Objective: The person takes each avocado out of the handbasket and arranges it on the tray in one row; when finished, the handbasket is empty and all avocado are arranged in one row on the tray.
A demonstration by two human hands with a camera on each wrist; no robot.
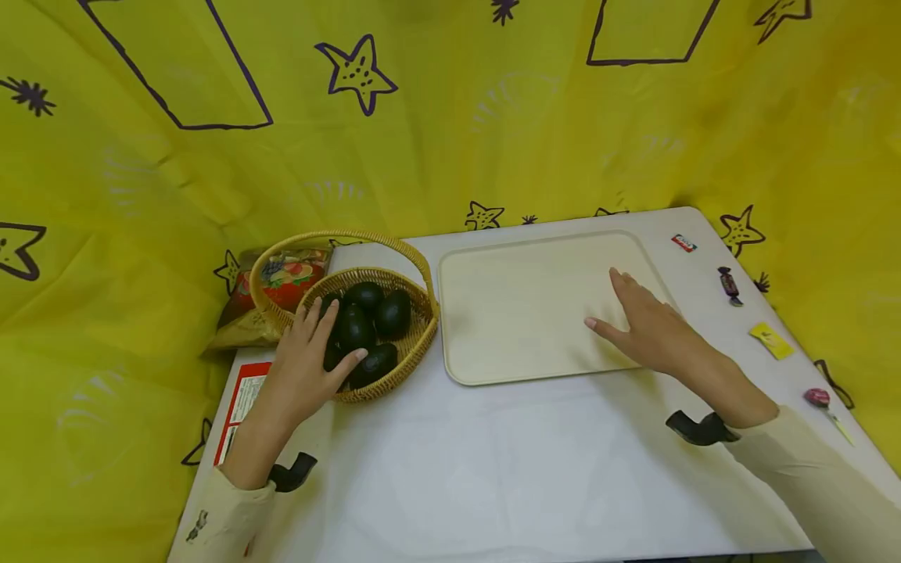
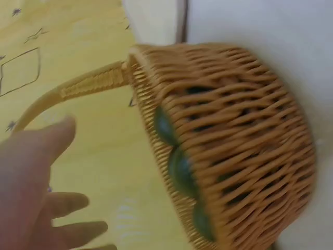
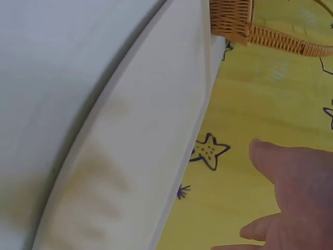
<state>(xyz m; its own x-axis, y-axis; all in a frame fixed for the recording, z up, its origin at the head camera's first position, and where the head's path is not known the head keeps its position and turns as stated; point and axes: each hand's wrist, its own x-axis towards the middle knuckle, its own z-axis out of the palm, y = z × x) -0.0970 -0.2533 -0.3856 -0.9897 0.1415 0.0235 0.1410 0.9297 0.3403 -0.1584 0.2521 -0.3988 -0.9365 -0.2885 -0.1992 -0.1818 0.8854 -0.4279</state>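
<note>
Dark green avocados (image 1: 355, 328) lie in the wicker basket (image 1: 404, 371); we see the left hand (image 1: 301, 367) over it, fingers parted, right hand (image 1: 644, 324) over the tray (image 1: 521, 305), thumb apart; we judge it a reach, next move calls for curling left fingers round one avocado

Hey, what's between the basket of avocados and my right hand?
The cream tray, bare along that stretch. It shows in the head view, with the basket to its left and your right hand over its right part.
</note>
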